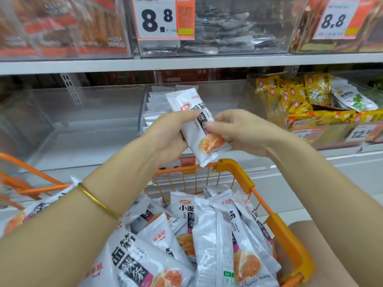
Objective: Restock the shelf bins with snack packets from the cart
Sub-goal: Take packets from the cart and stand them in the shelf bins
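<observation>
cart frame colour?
Orange. The cart rim and handle show it best in the head view.

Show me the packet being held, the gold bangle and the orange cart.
held packet [210,142]: head view, on its printed food picture.
gold bangle [97,201]: head view, mid-band across the wrist.
orange cart [238,172]: head view, its far right rim corner.

I read 8.8 on the middle price card [163,17] and the right price card [336,18] — and 小面 on a cart packet [186,216].
</observation>
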Action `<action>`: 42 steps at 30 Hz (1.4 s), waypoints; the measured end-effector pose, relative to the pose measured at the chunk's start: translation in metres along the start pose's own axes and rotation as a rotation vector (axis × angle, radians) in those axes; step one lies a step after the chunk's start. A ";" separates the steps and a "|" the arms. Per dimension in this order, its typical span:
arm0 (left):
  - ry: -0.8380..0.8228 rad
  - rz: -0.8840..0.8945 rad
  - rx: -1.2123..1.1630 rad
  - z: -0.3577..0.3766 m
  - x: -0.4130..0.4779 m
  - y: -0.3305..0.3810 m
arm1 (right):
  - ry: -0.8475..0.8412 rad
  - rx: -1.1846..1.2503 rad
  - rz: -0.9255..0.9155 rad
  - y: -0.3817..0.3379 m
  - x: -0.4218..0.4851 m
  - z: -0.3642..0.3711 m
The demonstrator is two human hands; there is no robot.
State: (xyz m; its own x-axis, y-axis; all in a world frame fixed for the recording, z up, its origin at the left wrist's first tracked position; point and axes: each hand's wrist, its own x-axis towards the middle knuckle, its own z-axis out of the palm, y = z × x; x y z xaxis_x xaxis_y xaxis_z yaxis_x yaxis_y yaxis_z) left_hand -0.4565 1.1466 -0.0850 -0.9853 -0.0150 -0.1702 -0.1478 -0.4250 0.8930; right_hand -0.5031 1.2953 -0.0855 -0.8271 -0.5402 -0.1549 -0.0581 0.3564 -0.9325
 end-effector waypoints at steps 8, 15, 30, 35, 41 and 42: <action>0.154 0.013 -0.087 -0.009 0.014 0.006 | -0.086 0.076 -0.053 0.002 0.011 0.006; 0.337 0.281 0.684 -0.024 0.026 0.019 | -0.076 0.330 0.250 0.000 0.049 -0.022; 0.235 0.349 1.690 -0.080 0.046 0.006 | 0.388 -0.334 0.289 0.044 0.227 0.013; 0.225 0.313 1.683 -0.079 0.043 0.007 | 0.506 -0.512 0.206 0.039 0.229 0.022; 0.218 0.305 1.698 -0.078 0.043 0.007 | 0.406 -0.436 0.139 0.044 0.231 0.021; 0.217 0.303 1.701 -0.078 0.043 0.007 | 0.389 -0.410 0.134 0.046 0.233 0.020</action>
State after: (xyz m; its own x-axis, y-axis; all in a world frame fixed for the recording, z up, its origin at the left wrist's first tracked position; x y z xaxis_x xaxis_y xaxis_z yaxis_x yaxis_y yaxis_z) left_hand -0.4929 1.0725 -0.1179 -0.9854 -0.0788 0.1507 -0.0337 0.9590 0.2815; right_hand -0.6869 1.1702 -0.1707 -0.9823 -0.1776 -0.0597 -0.0859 0.7103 -0.6987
